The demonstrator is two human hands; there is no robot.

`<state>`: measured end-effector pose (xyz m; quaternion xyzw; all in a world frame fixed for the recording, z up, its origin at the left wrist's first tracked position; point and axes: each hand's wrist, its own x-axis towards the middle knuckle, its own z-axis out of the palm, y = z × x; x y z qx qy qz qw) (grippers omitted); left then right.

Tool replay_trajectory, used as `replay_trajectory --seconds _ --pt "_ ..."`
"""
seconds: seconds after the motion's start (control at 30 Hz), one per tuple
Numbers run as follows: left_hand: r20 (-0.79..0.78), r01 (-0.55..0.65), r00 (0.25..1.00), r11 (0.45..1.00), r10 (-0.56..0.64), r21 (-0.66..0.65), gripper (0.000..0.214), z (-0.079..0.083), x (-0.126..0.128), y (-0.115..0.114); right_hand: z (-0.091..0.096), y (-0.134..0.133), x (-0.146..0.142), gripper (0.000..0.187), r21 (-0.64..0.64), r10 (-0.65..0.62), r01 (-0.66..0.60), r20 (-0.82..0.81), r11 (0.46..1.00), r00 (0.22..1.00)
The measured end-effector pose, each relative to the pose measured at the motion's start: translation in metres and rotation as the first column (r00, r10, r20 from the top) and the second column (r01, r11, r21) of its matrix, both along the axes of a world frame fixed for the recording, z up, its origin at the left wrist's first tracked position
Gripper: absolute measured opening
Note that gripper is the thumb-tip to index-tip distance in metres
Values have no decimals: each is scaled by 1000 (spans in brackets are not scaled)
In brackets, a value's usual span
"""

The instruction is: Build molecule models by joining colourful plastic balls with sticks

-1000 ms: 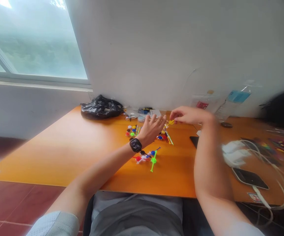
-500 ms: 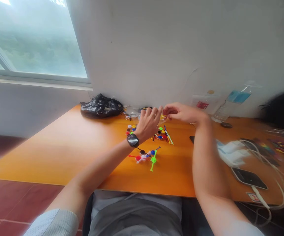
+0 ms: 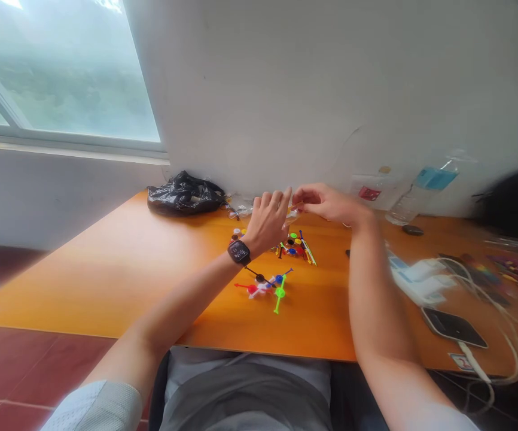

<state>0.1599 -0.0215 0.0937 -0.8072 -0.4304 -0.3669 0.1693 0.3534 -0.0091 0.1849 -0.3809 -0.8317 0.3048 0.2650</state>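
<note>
My left hand [image 3: 265,222], with a black watch [image 3: 239,251] on its wrist, is raised over the back of the orange table [image 3: 128,269], fingers stretched up and holding nothing. My right hand [image 3: 326,203] meets its fingertips in a pinch; the small yellow piece it grips barely shows. Below the hands lies a pile of coloured discs and thin sticks [image 3: 295,246]. Closer to me, a small build of sticks and discs [image 3: 268,286] in red, blue, black and green rests on the table.
A crumpled black plastic bag [image 3: 182,196] lies at the back left by the wall. To the right are a plastic water bottle [image 3: 420,188], a white charger with cables [image 3: 420,278] and a phone [image 3: 454,326]. More coloured sticks lie blurred at the far right.
Both hands have moved up and towards the wall, and the right hand has shifted left until its pinch meets the left fingertips. The build on the table has not moved.
</note>
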Motion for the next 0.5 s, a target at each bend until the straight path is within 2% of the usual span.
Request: replay_trajectory --seconds 0.1,0.23,0.4,0.5 --pt "120 87 989 996 -84 -19 80 -2 -3 8 2 -2 -7 31 94 -35 36 -19 995 999" --pt "289 221 935 975 -205 -25 81 0 -15 21 8 -10 -14 35 250 -148 147 -18 957 989" --pt "409 354 862 933 -300 -62 79 5 -30 35 5 -6 -19 36 288 -132 115 42 951 990" --pt "421 371 852 926 -310 -69 80 8 -39 42 1 0 -23 33 344 -156 151 -11 927 988"
